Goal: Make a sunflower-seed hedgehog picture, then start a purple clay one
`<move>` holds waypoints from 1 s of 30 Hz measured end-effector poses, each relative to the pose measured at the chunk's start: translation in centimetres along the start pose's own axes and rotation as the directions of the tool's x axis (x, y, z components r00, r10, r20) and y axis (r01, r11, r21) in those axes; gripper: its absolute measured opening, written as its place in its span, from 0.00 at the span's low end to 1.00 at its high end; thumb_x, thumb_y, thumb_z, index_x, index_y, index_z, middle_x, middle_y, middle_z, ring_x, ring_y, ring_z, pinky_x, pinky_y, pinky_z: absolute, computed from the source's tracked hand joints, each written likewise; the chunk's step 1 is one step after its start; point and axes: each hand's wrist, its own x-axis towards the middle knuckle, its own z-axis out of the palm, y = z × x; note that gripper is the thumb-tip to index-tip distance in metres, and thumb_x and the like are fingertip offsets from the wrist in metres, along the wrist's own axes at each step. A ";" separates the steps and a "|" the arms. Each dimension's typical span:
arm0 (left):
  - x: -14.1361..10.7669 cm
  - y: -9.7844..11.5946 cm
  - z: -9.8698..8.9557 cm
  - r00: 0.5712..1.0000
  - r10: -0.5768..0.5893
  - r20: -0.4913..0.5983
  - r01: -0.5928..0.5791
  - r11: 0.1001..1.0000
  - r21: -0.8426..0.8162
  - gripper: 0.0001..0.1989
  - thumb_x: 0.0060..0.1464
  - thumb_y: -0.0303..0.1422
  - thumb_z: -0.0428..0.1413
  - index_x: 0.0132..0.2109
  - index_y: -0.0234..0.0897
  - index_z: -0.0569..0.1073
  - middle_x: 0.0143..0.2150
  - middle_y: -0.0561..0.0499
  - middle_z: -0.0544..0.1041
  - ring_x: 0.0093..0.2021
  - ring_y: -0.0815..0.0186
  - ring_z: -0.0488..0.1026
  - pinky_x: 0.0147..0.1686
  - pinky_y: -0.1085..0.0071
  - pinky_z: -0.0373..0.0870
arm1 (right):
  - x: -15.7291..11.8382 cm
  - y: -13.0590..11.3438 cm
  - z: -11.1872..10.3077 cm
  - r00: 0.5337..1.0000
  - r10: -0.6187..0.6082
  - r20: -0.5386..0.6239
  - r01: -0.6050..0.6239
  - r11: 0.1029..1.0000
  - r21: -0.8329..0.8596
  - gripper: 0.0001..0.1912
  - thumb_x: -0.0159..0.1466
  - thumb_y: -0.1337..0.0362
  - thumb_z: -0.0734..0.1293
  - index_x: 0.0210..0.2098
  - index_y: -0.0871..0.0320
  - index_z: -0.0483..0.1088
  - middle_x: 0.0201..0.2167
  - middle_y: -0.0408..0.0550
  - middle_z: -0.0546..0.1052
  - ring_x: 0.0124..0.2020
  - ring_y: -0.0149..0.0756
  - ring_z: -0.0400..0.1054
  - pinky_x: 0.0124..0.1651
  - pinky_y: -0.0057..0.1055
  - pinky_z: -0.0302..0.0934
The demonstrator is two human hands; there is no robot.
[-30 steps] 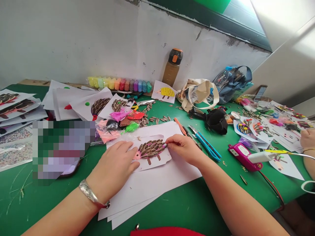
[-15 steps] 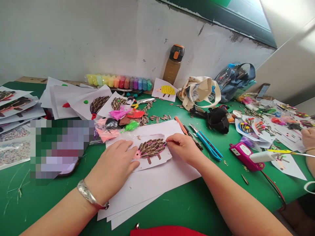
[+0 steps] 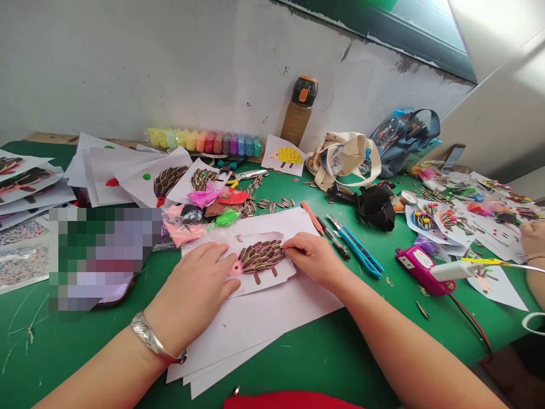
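Observation:
Under my left hand, pressed flat with its fingers a little apart, lies a white paper cutout. On it is a hedgehog picture with rows of glued sunflower seeds for spines and a pink face. My right hand is pinched at the hedgehog's back edge, and its fingertips hide whatever lies between them. A silver bangle circles my left wrist. Several white paper sheets lie under the cutout.
Loose sunflower seeds and clay packets lie beyond the paper. Blue utility knives sit to the right, near a pink corded device. A co-worker's hand rests among seed crafts at the far right. A pixelated patch covers the left.
My right fingertips have shifted slightly up and left along the hedgehog's back. The whole view has drifted slightly as my head moved. My left hand has stayed on the cutout.

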 end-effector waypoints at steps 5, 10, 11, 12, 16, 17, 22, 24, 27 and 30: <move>0.0 -0.2 0.2 0.999 0.009 -0.033 -0.009 1.000 -0.003 0.11 0.60 0.36 0.54 0.47 0.36 0.75 0.51 0.42 0.73 0.54 0.50 0.68 0.54 0.53 0.66 | -0.2 0.0 -0.6 0.995 0.091 -0.046 -0.092 0.996 -0.014 0.08 0.62 0.68 0.65 0.36 0.55 0.77 0.30 0.43 0.78 0.33 0.34 0.71 0.36 0.29 0.60; -0.1 -0.2 0.4 0.999 0.015 -0.036 -0.015 1.000 -0.004 0.11 0.61 0.35 0.54 0.46 0.36 0.75 0.51 0.42 0.72 0.53 0.50 0.68 0.53 0.54 0.66 | -0.2 -0.2 -0.7 0.999 0.051 -0.014 -0.052 0.996 -0.071 0.10 0.63 0.71 0.62 0.32 0.56 0.76 0.30 0.44 0.77 0.33 0.34 0.69 0.36 0.29 0.59; -0.1 -0.2 0.3 0.999 0.011 -0.033 -0.012 1.000 -0.006 0.11 0.61 0.35 0.54 0.46 0.36 0.75 0.51 0.42 0.72 0.53 0.50 0.68 0.53 0.53 0.66 | -0.2 -0.3 -0.6 0.999 0.048 -0.012 -0.049 0.996 -0.080 0.10 0.63 0.71 0.62 0.31 0.56 0.75 0.29 0.44 0.76 0.32 0.33 0.69 0.36 0.28 0.58; -0.1 -0.1 0.3 1.000 0.008 -0.030 -0.008 1.000 -0.008 0.11 0.61 0.35 0.54 0.46 0.36 0.75 0.51 0.42 0.72 0.53 0.50 0.68 0.54 0.53 0.66 | -0.2 -0.3 -0.6 0.999 0.046 -0.011 -0.047 0.995 -0.087 0.10 0.63 0.71 0.62 0.30 0.56 0.75 0.28 0.44 0.76 0.32 0.33 0.68 0.35 0.28 0.57; -0.1 -0.1 0.2 1.000 0.005 -0.022 -0.005 1.000 -0.011 0.11 0.61 0.35 0.54 0.47 0.36 0.75 0.51 0.42 0.72 0.53 0.50 0.67 0.54 0.53 0.66 | -0.2 -0.5 -0.5 1.000 0.015 -0.001 -0.015 0.993 -0.116 0.11 0.64 0.72 0.62 0.28 0.57 0.73 0.26 0.43 0.73 0.31 0.32 0.66 0.34 0.27 0.56; -0.1 -0.1 0.2 1.000 0.004 -0.019 -0.004 1.000 -0.010 0.11 0.60 0.35 0.54 0.47 0.36 0.75 0.51 0.42 0.72 0.53 0.50 0.67 0.54 0.53 0.66 | -0.2 -0.5 -0.5 1.000 0.009 0.003 -0.008 0.992 -0.125 0.11 0.64 0.71 0.62 0.28 0.57 0.73 0.26 0.43 0.73 0.30 0.32 0.66 0.34 0.27 0.56; 0.0 0.0 0.1 1.000 0.002 -0.011 -0.002 1.000 -0.009 0.10 0.60 0.34 0.54 0.46 0.37 0.75 0.51 0.42 0.73 0.53 0.49 0.68 0.53 0.53 0.66 | -0.3 -0.6 -0.2 1.000 0.005 0.014 -0.003 0.991 -0.137 0.11 0.64 0.71 0.62 0.27 0.57 0.72 0.25 0.43 0.71 0.30 0.31 0.65 0.33 0.27 0.55; 0.0 0.0 0.1 1.000 0.005 -0.010 -0.005 1.000 -0.005 0.10 0.60 0.35 0.54 0.46 0.36 0.75 0.51 0.42 0.73 0.53 0.49 0.67 0.53 0.53 0.66 | -0.3 -0.6 -0.1 1.000 -0.004 0.011 0.005 0.992 -0.128 0.11 0.64 0.71 0.63 0.27 0.57 0.72 0.25 0.43 0.71 0.30 0.31 0.65 0.33 0.27 0.55; -0.1 0.0 0.2 1.000 0.004 -0.011 -0.004 1.000 -0.002 0.11 0.61 0.35 0.54 0.47 0.36 0.74 0.52 0.41 0.72 0.54 0.49 0.67 0.54 0.52 0.66 | -0.4 -0.5 -0.2 1.000 -0.009 0.016 0.011 0.992 -0.125 0.11 0.64 0.71 0.63 0.27 0.57 0.72 0.25 0.43 0.72 0.30 0.31 0.65 0.34 0.27 0.55; -0.1 -0.1 0.3 1.000 0.008 -0.017 -0.008 1.000 0.001 0.11 0.61 0.35 0.53 0.47 0.36 0.74 0.51 0.41 0.72 0.54 0.50 0.67 0.54 0.52 0.66 | -0.4 -0.5 -0.4 1.000 0.005 0.010 -0.003 0.991 -0.135 0.11 0.64 0.71 0.62 0.29 0.57 0.74 0.26 0.43 0.73 0.30 0.32 0.67 0.34 0.27 0.56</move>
